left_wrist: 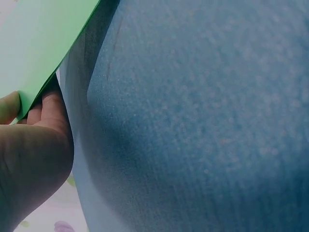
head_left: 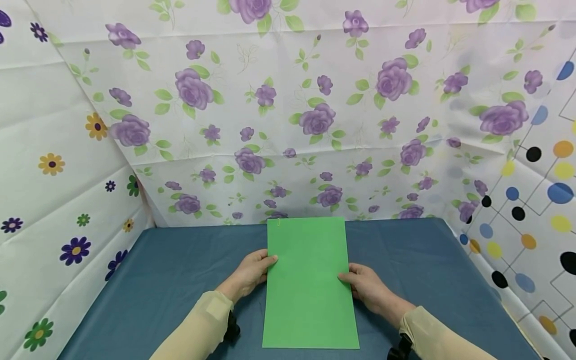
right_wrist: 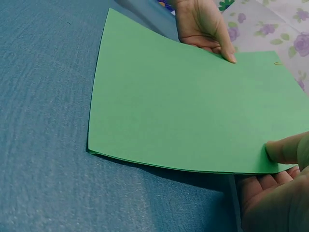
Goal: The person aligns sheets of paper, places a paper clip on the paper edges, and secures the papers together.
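Observation:
Green paper, with its long sides running away from me, is held up slightly off the table in the head view. My left hand pinches its left edge, thumb on top and fingers underneath. On the opposite edge my right hand grips the same way, a little nearer to me. A small yellowish paper clip sits at the far left corner. Along the near edge in the right wrist view, the paper looks like more than one layer; how many sheets, I cannot tell. The fingers under it are partly hidden.
A blue cloth covers the table. Behind it hangs a white sheet with purple roses. Flower-patterned cloth borders the left side, and cloth with coloured dots borders the right.

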`<state>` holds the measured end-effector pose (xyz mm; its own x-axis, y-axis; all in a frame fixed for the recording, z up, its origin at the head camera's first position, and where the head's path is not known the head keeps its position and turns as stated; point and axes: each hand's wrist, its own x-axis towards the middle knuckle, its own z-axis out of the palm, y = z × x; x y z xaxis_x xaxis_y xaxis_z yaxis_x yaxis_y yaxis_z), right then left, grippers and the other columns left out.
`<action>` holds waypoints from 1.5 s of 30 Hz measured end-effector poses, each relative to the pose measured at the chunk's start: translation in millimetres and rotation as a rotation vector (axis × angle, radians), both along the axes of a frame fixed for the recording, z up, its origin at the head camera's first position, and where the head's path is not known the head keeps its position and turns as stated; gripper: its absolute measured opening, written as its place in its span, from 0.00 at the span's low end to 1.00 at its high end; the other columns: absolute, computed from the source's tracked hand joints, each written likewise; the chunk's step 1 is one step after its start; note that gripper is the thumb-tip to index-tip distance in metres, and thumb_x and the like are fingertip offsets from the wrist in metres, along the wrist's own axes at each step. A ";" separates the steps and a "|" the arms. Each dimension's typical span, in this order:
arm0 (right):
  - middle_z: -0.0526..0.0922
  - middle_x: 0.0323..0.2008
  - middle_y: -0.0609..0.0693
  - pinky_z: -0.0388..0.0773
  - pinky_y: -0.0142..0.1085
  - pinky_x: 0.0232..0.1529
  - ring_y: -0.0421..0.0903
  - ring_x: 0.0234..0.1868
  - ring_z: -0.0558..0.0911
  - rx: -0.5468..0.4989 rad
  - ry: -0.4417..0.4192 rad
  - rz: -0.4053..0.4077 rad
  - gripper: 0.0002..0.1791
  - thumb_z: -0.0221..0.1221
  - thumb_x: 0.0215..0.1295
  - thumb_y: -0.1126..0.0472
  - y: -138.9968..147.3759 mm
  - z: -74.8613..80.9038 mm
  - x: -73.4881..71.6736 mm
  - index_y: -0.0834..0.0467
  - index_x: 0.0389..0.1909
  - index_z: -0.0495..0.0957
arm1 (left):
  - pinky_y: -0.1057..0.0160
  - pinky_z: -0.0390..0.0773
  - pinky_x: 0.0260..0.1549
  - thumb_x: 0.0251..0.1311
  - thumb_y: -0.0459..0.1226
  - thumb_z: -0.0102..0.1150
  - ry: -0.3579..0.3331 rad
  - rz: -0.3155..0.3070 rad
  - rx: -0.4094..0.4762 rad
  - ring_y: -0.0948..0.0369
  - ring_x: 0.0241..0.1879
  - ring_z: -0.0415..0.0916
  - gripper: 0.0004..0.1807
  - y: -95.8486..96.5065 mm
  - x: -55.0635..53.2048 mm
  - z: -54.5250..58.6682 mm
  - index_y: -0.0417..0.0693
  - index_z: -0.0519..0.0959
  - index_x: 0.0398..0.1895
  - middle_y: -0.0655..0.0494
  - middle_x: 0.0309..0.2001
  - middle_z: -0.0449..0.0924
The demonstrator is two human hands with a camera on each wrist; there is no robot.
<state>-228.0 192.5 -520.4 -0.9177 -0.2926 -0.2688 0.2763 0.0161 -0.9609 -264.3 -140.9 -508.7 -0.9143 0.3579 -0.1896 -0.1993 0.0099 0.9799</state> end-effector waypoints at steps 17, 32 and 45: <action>0.84 0.52 0.59 0.85 0.46 0.47 0.53 0.49 0.86 0.000 0.007 -0.065 0.28 0.57 0.78 0.61 2.0 -2.4 3.6 0.72 0.71 0.65 | 0.55 0.85 0.46 0.80 0.40 0.50 -0.051 -0.055 0.016 0.54 0.48 0.84 0.24 1.7 19.7 9.6 0.34 0.69 0.70 0.44 0.52 0.83; 0.85 0.50 0.58 0.85 0.46 0.47 0.53 0.47 0.86 -0.009 -0.031 -0.041 0.29 0.58 0.77 0.60 5.6 8.0 7.1 0.73 0.70 0.65 | 0.52 0.85 0.48 0.79 0.39 0.51 -0.141 -0.111 0.019 0.49 0.50 0.85 0.20 -6.5 49.8 8.7 0.32 0.74 0.63 0.41 0.50 0.85; 0.87 0.39 0.56 0.86 0.42 0.41 0.48 0.37 0.87 0.027 -0.070 -0.038 0.23 0.57 0.78 0.56 11.3 13.5 7.5 0.72 0.60 0.74 | 0.53 0.85 0.49 0.80 0.37 0.48 -0.146 -0.068 0.003 0.50 0.50 0.85 0.22 -8.5 49.9 10.5 0.27 0.70 0.67 0.41 0.50 0.85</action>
<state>-220.4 203.9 -507.0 -0.9066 -0.2500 -0.3399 0.3437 0.0297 -0.9386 -214.4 -149.3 -498.2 -0.8508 0.4191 -0.3171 -0.3383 0.0251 0.9407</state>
